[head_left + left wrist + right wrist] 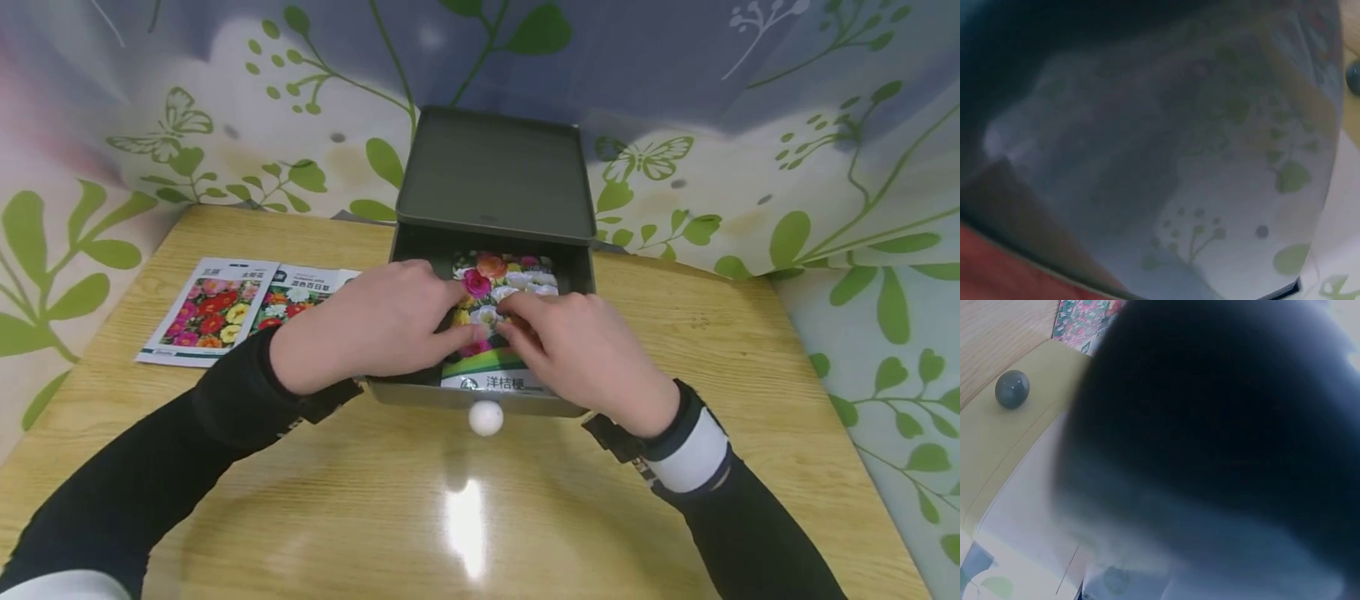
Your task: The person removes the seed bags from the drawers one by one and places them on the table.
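At the left, on a pale wood-grain table (pixel 712 350), lay a white rectangular seed packet with red, pink and yellow blooms (pixel 210 312), and just beside it a second white packet with a dark green corner label (pixel 296 292), partly hidden behind the left forearm. Next came the left hand (pixel 375 321), reaching in over the left wall of a dark grey, straight-sided drawer (pixel 420 397). Its index finger and thumb were spread apart, the tips at the left part of a glossy, flower-printed rectangular packet (pixel 487 315) inside the drawer. That packet lay directly beneath the fingertips, its long axis running from the drawer's back toward the round white knob (pixel 486 418). From the other side, the right hand (pixel 592 354) reached farther across it, covering its lower right portion; index finger and thumb tips met the printed face near its middle. Both sets of visible fingers looked loosely bent and resting, closed around nothing; the remaining fingers were hidden, and the blurred wrist views showed none.

The packet's face carried yellow and magenta flowers at the left, an orange one at the top, white ones toward the right, then a slanting green band above a pale strip with dark characters.
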The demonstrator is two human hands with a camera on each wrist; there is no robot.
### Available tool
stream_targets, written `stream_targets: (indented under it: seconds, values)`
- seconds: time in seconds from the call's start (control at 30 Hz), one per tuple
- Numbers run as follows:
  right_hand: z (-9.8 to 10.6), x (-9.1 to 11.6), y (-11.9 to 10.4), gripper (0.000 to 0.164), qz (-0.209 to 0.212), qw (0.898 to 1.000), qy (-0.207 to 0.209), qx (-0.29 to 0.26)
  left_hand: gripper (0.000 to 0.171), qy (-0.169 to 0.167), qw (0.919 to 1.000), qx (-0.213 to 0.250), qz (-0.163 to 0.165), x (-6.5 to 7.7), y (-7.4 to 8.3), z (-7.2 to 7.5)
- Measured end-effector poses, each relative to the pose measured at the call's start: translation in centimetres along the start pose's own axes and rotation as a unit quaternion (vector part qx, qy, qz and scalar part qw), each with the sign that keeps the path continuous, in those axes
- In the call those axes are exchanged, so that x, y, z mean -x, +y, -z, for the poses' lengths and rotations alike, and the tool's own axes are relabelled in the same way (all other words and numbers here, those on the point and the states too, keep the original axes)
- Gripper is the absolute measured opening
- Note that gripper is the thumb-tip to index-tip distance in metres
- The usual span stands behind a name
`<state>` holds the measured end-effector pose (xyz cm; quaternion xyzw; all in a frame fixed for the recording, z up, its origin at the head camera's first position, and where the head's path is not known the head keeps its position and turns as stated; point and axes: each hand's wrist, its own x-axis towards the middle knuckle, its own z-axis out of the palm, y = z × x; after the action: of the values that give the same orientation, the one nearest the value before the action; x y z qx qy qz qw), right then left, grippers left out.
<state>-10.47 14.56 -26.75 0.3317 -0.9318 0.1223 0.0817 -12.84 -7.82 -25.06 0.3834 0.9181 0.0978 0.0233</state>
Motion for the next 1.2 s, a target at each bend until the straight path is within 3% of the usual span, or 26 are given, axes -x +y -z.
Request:
stream_targets:
  seconds: [0.17, 0.27, 0.43, 0.5, 0.57, 0.67, 0.83, 1.03, 1.2]
  values:
    - [0.0, -0.1, 0.0, 0.018, 0.007, 1.0, -0.006, -0.007, 0.053, -0.047, 0.9974, 0.052, 0.018, 0.2, -0.2, 0.4]
    - [-0.1, -0.1, 0.1, 0.017, 0.009, 1.0, -0.01, -0.008, 0.06, -0.057, 0.993, 0.099, 0.032, 0.3, -0.1, 0.5]
    - [-0.1, -0.2, 0.2, 0.011, 0.015, 1.0, -0.019, -0.014, 0.052, -0.01, 0.9787, 0.199, 0.049, 0.0, 0.0, 0.5]
    - [-0.1, -0.1, 0.2, 0.012, 0.015, 0.999, -0.024, -0.017, 0.048, 0.012, 0.976, 0.213, 0.044, -0.3, 0.1, 0.3]
    - [-0.1, -0.1, 0.1, 0.011, 0.012, 0.999, -0.028, -0.019, 0.044, 0.032, 0.9804, 0.189, 0.046, -0.5, 0.2, 0.0]
    - [-0.1, -0.1, 0.0, 0.012, 0.005, 1.0, -0.025, -0.017, 0.039, 0.065, 0.993, 0.083, 0.053, -0.7, 0.3, -0.7]
    - [-0.3, 0.0, -0.3, 0.018, -0.004, 1.0, -0.005, -0.01, 0.041, 0.126, 0.9893, -0.049, 0.055, -0.2, 0.3, -1.4]
    - [-0.1, 0.1, -0.6, 0.026, -0.054, 0.997, 0.04, 0.029, 0.055, 0.138, 0.9836, -0.109, 0.039, 0.3, 0.4, -1.2]
    - [-0.2, 0.1, -0.7, 0.027, -0.083, 0.993, 0.025, 0.076, 0.058, 0.123, 0.9865, -0.106, 0.024, 0.2, 0.2, -1.2]
